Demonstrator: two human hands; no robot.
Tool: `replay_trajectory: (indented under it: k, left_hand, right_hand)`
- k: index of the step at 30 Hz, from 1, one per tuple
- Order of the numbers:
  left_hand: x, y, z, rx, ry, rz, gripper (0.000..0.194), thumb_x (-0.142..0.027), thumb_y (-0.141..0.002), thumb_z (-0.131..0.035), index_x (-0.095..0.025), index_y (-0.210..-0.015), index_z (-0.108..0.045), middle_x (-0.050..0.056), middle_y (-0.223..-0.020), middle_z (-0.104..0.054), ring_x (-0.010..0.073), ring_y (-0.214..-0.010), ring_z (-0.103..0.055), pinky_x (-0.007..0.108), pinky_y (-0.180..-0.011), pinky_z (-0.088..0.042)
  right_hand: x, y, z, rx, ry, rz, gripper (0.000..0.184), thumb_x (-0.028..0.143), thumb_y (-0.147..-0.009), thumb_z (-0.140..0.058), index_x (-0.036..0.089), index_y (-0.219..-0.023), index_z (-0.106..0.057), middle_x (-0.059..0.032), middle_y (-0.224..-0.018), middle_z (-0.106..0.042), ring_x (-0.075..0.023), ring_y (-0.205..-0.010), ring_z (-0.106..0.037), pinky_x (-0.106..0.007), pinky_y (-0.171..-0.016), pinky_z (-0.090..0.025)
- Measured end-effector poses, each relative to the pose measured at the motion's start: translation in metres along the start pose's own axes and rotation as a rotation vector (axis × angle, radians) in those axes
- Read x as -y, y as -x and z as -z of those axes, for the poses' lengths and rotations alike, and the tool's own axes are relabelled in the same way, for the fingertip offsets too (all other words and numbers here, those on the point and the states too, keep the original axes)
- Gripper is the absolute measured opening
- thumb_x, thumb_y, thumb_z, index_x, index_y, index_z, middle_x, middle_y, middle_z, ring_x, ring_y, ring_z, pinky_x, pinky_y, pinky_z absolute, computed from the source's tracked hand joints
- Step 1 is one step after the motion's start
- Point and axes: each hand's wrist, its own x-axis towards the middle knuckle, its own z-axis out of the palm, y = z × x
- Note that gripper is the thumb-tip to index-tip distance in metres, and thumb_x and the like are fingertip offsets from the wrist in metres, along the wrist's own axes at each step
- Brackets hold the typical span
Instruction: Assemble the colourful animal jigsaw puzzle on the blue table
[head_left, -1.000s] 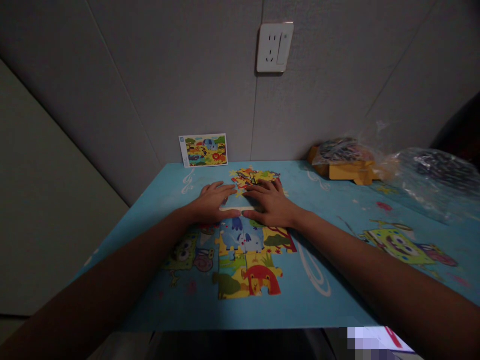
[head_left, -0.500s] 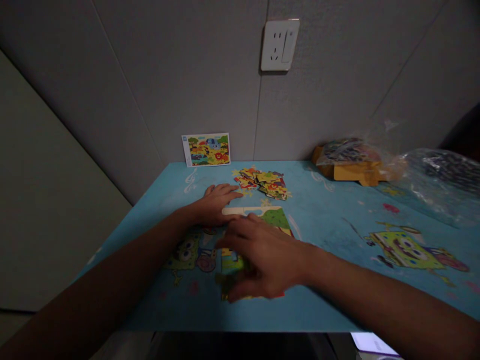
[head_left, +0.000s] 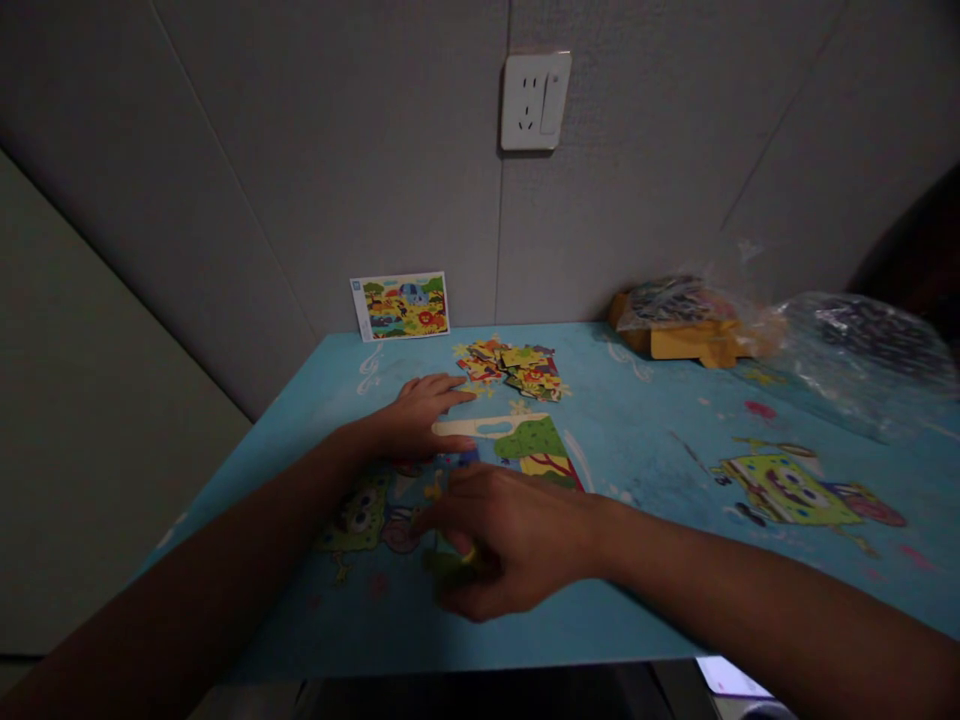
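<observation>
My left hand [head_left: 421,416] rests open at the upper left of a puzzle board [head_left: 541,438], its fingers spread and the thumb lying over the board. The board has a slot at its top edge and shows a green tree. Over its lower part, my right hand [head_left: 504,540] is curled, thumb and fingers closed around a small dark green and yellow puzzle piece [head_left: 448,565]. That hand hides much of the board beneath it. Just beyond my left fingertips lies a pile of loose puzzle pieces [head_left: 534,375].
A picture card [head_left: 409,306] of animals leans against the wall at the back. Toward the right lie a yellow packet [head_left: 694,343] and a crumpled clear plastic bag [head_left: 847,350]. The blue table [head_left: 652,450] bears cartoon prints. A socket [head_left: 535,102] is on the wall.
The view has shifted a little. My right hand has moved slightly lower toward the near edge of the board, with the piece still in it. My left hand stays beside the board.
</observation>
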Motion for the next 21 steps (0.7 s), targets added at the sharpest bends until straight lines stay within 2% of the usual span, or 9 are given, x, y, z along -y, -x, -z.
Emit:
replay_trajectory:
  k: [2,6,8,14,18,21]
  left_hand:
    - [0.0013,0.0,-0.0004,-0.002,-0.002,-0.006,0.074,-0.062,-0.081,-0.061,-0.023,-0.142,-0.044,0.015,-0.154,-0.032,0.0347,-0.141,-0.027,0.055,-0.114,-0.019]
    - [0.0037,-0.0004,-0.0019,-0.014,-0.005,-0.021,0.075,-0.064,-0.08,-0.061,-0.025,-0.142,-0.044,0.013,-0.154,-0.033,0.0343,-0.141,-0.028,0.053,-0.114,-0.02]
    - [0.0041,-0.0006,-0.0024,-0.012,-0.004,-0.021,0.075,-0.065,-0.08,-0.061,-0.026,-0.142,-0.044,0.013,-0.155,-0.032,0.0343,-0.142,-0.027,0.053,-0.115,-0.019]
    - [0.0027,-0.0008,-0.0018,0.012,0.002,0.007,0.077,-0.064,-0.08,-0.062,-0.024,-0.143,-0.043,0.014,-0.155,-0.031,0.0349,-0.143,-0.025,0.053,-0.115,-0.018]
    - [0.004,-0.0003,-0.0023,-0.005,-0.001,-0.013,0.074,-0.063,-0.081,-0.06,-0.024,-0.142,-0.044,0.013,-0.156,-0.031,0.034,-0.142,-0.026,0.052,-0.115,-0.017]
    - [0.0044,0.0005,-0.0032,-0.013,-0.003,-0.023,0.07,-0.061,-0.083,-0.06,-0.025,-0.141,-0.045,0.012,-0.155,-0.032,0.0332,-0.142,-0.026,0.052,-0.115,-0.018]
  right_hand:
    - [-0.0004,0.0007,-0.0007,0.01,-0.024,0.045,0.051,0.038,-0.077,-0.068,0.014,-0.121,-0.061,-0.0043,-0.081,-0.065,-0.0194,-0.079,-0.059,-0.034,-0.081,-0.048]
    - [-0.002,0.0038,0.0001,-0.017,0.081,0.047,0.058,0.047,-0.074,-0.071,0.015,-0.121,-0.062,-0.012,-0.105,-0.062,-0.0234,-0.091,-0.058,-0.038,-0.086,-0.047]
    - [-0.0032,0.0047,0.0004,-0.007,0.096,0.051,0.056,0.048,-0.074,-0.07,0.015,-0.119,-0.062,-0.0123,-0.107,-0.061,-0.0233,-0.091,-0.058,-0.037,-0.083,-0.048]
    - [-0.0048,0.0045,-0.0016,-0.031,0.056,0.11,0.047,0.04,-0.076,-0.065,0.017,-0.117,-0.062,-0.0082,-0.097,-0.066,-0.021,-0.086,-0.061,-0.034,-0.078,-0.05]
    - [-0.0063,0.0043,0.0029,-0.081,0.009,0.099,0.027,0.03,-0.082,-0.054,0.016,-0.101,-0.067,-0.0052,-0.084,-0.069,-0.0173,-0.075,-0.062,-0.03,-0.071,-0.05]
    - [-0.0093,0.0042,0.0074,-0.107,-0.023,0.079,0.023,0.024,-0.086,-0.048,0.015,-0.091,-0.068,-0.0042,-0.078,-0.07,-0.0141,-0.068,-0.062,-0.026,-0.067,-0.048]
